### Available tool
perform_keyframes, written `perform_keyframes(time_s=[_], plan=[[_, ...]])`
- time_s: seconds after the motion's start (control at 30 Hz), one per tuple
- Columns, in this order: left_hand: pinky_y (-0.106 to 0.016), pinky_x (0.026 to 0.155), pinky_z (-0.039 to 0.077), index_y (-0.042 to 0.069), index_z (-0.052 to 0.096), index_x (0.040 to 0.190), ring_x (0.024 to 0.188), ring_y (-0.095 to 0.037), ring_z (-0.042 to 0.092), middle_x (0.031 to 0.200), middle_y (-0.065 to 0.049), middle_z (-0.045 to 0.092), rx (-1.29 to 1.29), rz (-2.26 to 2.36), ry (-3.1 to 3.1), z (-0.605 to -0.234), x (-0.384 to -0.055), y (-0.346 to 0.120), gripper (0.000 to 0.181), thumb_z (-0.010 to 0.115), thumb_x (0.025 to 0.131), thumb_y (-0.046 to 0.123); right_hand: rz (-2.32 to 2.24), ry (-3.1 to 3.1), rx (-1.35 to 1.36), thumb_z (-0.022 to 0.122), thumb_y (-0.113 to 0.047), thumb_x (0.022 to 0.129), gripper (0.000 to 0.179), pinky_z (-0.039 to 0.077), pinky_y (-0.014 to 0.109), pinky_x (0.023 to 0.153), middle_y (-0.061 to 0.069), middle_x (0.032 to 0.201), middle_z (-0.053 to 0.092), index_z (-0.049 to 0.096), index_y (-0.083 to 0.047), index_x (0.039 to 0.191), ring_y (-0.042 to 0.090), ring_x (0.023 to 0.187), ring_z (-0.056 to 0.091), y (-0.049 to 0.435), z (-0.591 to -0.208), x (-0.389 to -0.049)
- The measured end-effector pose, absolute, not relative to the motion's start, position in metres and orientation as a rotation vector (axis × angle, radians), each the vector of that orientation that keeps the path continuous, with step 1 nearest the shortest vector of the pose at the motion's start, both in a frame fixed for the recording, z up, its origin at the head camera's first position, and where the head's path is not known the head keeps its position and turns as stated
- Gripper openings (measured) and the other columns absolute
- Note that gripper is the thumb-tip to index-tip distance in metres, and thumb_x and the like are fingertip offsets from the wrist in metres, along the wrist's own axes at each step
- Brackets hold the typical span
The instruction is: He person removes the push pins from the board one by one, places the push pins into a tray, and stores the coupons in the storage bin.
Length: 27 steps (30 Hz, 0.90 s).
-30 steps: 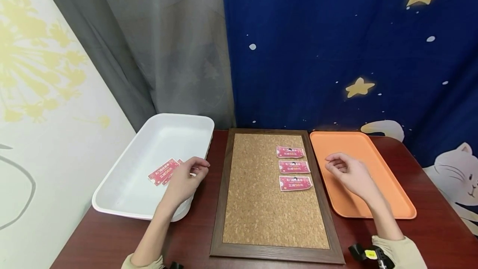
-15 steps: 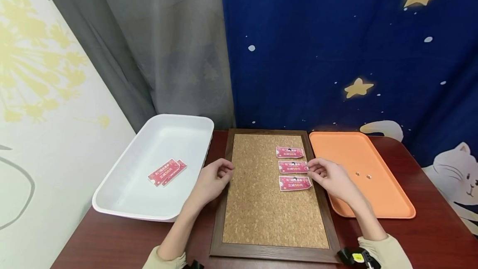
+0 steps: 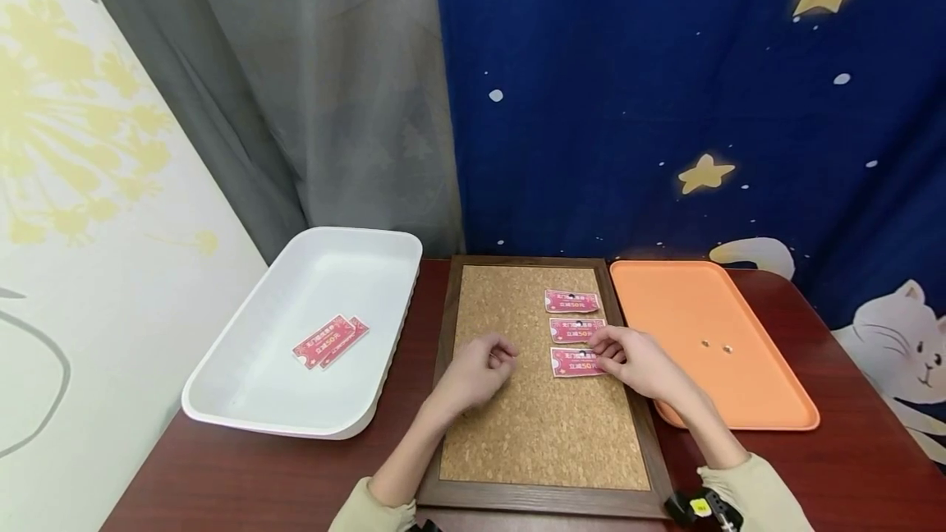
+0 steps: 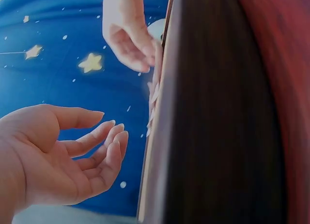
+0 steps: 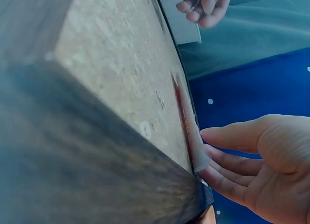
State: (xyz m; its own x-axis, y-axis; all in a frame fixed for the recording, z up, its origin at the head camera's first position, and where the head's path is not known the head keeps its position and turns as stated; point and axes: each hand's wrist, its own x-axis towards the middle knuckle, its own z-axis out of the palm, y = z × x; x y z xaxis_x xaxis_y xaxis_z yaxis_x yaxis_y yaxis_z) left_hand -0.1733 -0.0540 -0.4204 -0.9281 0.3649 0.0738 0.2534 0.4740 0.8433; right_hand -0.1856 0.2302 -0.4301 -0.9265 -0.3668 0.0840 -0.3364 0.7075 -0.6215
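I'm hovering a loose, empty left hand [image 3: 476, 372]; right hand [image 3: 639, 364] touching the lowest pinned coupon [image 3: 571, 366], pinch unclear. Tugging's risking tears!

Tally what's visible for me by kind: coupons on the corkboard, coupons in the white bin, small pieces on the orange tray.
Coupons on the corkboard: 3
Coupons in the white bin: 2
Small pieces on the orange tray: 2
Total: 7
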Motion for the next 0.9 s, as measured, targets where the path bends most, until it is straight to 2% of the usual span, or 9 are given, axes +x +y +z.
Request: perform_keyframes(time_s=[0.27, 0.5, 0.73, 0.9], plan=[[-0.028, 0.07, 0.048, -0.002, 0.066, 0.103, 0.077, -0.011, 0.056, 0.086, -0.001, 0.061, 0.481, 1.442, 2.553, -0.425, -0.175, -0.03, 0.012, 0.065, 0.093, 0.003, -0.966, 2.87, -0.64, 0.072, 0.0, 0.09, 0.011, 0.052, 0.029, 0.069, 0.0, 0.087, 0.063, 0.068, 0.0, 0.1, 0.01, 0.077, 0.059, 0.226, -0.435, -0.192], [-0.026, 0.066, 0.046, 0.0, 0.065, 0.097, 0.073, -0.011, 0.054, 0.082, -0.001, 0.06, 0.414, 1.456, 2.514, -0.429, -0.18, -0.015, 0.008, 0.067, 0.09, 0.003, -0.971, 2.871, -0.668, 0.072, 0.002, 0.087, 0.009, 0.051, 0.028, 0.067, 0.0, 0.083, 0.061, 0.067, -0.001, 0.094, 0.01, 0.074, 0.058, 0.224, -0.438, -0.199], [-0.029, 0.07, 0.047, 0.001, 0.066, 0.101, 0.076, -0.012, 0.056, 0.083, -0.001, 0.061, 0.32, 1.449, 2.503, -0.433, -0.186, -0.003, 0.013, 0.069, 0.09, 0.006, -1.005, 2.856, -0.65, 0.07, 0.002, 0.088, 0.009, 0.051, 0.027, 0.066, -0.001, 0.081, 0.062, 0.064, -0.002, 0.094, 0.01, 0.074, 0.058, 0.225, -0.439, -0.202], [-0.027, 0.068, 0.048, 0.002, 0.067, 0.101, 0.074, -0.011, 0.056, 0.082, 0.0, 0.061, 0.285, 1.433, 2.514, -0.435, -0.189, 0.003, 0.015, 0.07, 0.088, 0.008, -1.006, 2.846, -0.626, 0.069, 0.002, 0.088, 0.008, 0.051, 0.027, 0.066, -0.001, 0.08, 0.062, 0.064, -0.003, 0.091, 0.011, 0.074, 0.059, 0.226, -0.439, -0.204]])
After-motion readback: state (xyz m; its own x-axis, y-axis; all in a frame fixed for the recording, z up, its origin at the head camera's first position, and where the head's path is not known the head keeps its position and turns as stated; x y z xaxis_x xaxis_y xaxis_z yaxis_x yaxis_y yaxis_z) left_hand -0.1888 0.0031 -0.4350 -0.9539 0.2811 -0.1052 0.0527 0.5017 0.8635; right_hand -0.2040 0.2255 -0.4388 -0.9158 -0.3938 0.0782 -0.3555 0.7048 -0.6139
